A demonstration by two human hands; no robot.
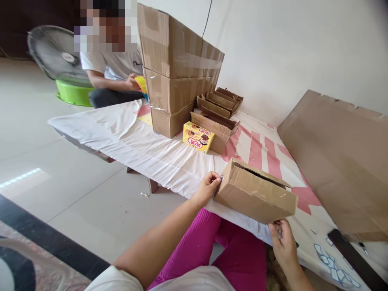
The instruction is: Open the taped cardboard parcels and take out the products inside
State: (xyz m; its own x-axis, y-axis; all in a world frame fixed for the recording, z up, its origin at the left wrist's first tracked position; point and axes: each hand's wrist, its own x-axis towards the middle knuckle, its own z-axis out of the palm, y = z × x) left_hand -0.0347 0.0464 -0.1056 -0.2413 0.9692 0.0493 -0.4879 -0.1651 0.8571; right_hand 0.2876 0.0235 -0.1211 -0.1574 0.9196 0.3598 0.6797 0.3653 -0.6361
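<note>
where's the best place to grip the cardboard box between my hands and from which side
Likely the two short ends, low down, coming from left and right: the cardboard box is long and its top gapes, so that edge may flex. The left hand is at the left end; the right hand is at the bottom edge near the right corner.

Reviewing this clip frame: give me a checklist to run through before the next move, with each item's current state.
1. Left hand on the cardboard box: ok, fingertips at the box's left end.
2. Right hand on the box: ok, fingers at its lower right corner.
3. Top flap closed flat: not ok, a dark gap shows along it.
4. Box resting fully on the tablecloth: cannot tell, its underside is hidden.
5. Box contents: cannot tell, the gap shows only darkness.
6. Yellow carton clear of the box: ok, it stands apart.
</note>
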